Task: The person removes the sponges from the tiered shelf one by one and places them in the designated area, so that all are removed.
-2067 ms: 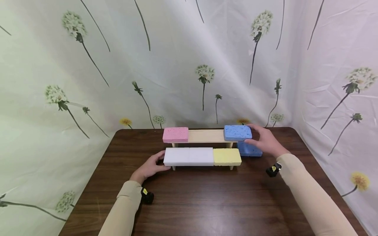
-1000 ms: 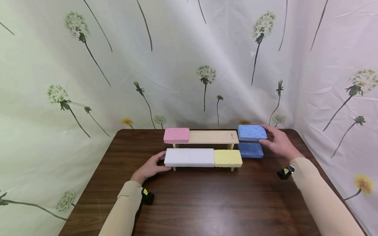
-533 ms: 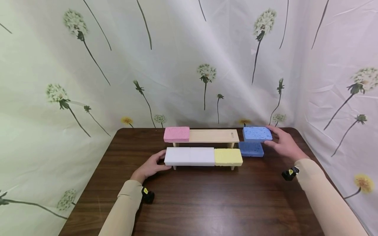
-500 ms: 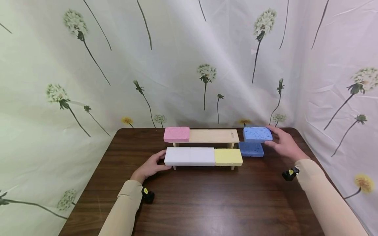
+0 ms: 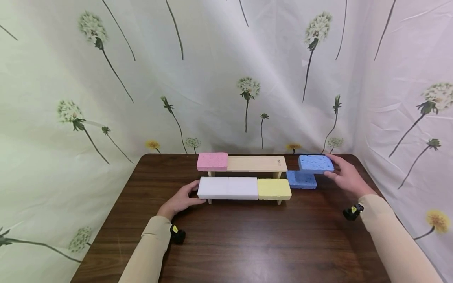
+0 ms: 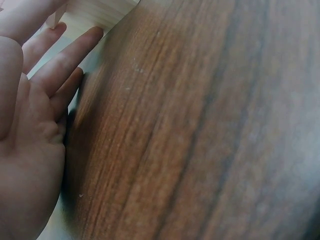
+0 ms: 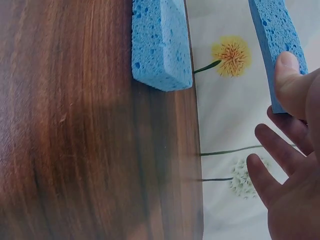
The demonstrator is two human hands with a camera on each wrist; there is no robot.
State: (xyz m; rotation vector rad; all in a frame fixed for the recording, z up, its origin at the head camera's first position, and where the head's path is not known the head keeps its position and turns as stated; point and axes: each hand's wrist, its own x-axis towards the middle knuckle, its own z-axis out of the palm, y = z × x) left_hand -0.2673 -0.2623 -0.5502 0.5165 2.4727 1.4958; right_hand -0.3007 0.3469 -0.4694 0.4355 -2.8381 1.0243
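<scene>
In the head view, my right hand (image 5: 348, 177) pinches a blue sponge (image 5: 316, 163) by its right end, raised above and slightly right of another blue sponge (image 5: 303, 181) on the table. In the right wrist view, my thumb lies on the held sponge (image 7: 277, 30); the other fingers are spread. My left hand (image 5: 179, 199) is around the left end of the front wooden shelf (image 6: 87, 15), under a white sponge (image 5: 212, 188). Beside it sit another white sponge (image 5: 242, 188) and a yellow sponge (image 5: 274, 189). A pink sponge (image 5: 212, 161) rests on the rear shelf (image 5: 256, 163).
The dark wood table (image 5: 244, 243) stretches in front of the shelves. Behind it hangs a pale cloth (image 5: 212, 78) printed with dandelions, which comes forward along both sides. Each wrist carries a small black camera (image 5: 177, 234).
My right hand has drawn the blue sponge off the right end of the rear shelf and rightward, baring that part of the board. The left hand stays in place.
</scene>
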